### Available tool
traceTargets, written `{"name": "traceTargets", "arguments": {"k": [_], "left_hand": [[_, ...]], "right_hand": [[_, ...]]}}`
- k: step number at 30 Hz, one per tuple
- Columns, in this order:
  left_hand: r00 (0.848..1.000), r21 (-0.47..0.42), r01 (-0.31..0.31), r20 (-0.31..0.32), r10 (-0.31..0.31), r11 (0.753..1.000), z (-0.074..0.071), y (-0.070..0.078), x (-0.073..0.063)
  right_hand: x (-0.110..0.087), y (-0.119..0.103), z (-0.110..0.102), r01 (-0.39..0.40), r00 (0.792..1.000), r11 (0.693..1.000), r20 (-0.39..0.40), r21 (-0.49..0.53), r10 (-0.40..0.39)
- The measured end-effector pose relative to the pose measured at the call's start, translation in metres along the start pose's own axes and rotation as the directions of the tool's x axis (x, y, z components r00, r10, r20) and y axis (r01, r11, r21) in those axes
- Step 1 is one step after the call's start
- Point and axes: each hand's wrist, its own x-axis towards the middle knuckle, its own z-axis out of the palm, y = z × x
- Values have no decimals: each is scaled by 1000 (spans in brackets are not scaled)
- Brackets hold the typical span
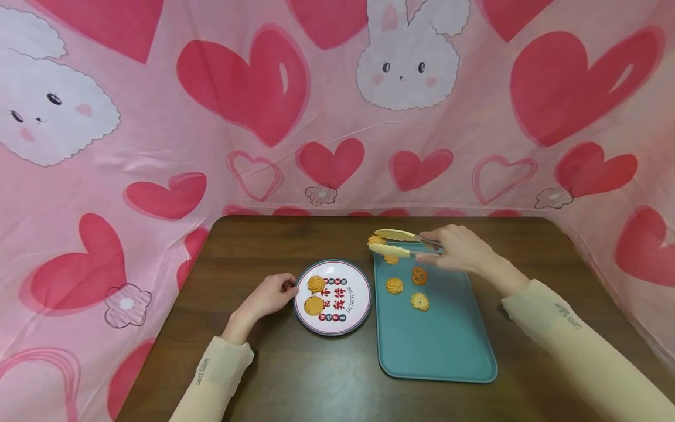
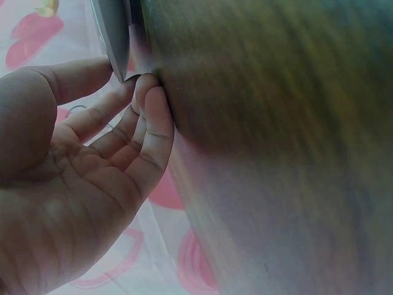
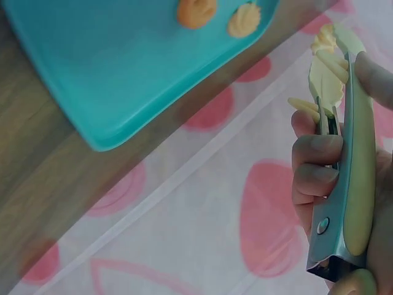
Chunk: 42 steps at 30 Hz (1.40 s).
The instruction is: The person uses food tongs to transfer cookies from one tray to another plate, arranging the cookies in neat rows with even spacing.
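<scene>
My right hand [image 1: 461, 249] grips cream-tipped metal tongs [image 3: 359, 166] above the far end of the teal tray. Between the tong tips sits a swirled butter cookie [image 1: 375, 240], raised over the tray's far left corner. At the left, my left hand [image 1: 271, 294] pinches the rim of a white round plate [image 1: 337, 329], thumb on top and index finger below in the left wrist view. On the plate lie a swirled cookie [image 1: 316, 284] and a flat round cookie [image 1: 313, 305], both on its left side beside printed red and black characters.
The teal tray [image 1: 437, 351] lies right of the plate, holding two swirled cookies [image 1: 394, 286], a pretzel-shaped cookie [image 1: 419, 276] and a flower-shaped cookie [image 1: 420, 302] in its far half. A pink heart-patterned curtain [image 1: 327, 117] hangs around the dark wooden table [image 1: 295, 375].
</scene>
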Motion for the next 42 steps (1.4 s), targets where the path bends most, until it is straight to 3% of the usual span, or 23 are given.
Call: {"name": "traceTargets", "arguments": {"k": [16,28,33,42], "left_hand": [[1000,-2,7,-3,-7,1000,1,3,-1],[1000,9,-12,-18,12,1000,0,3,0],[999,11,-33,-26,33,999,0,2,1],[999,4,-26,-29,26,1000,0,4,1]], "right_hand": [[27,-36,22,90,994,994,58,68,-94],[37,-53,44,82,985,995,147,65,-91],[38,-58,51,111,983,993,142,47,-116],[39,-58,58,95,982,995,161,25,-98]]}}
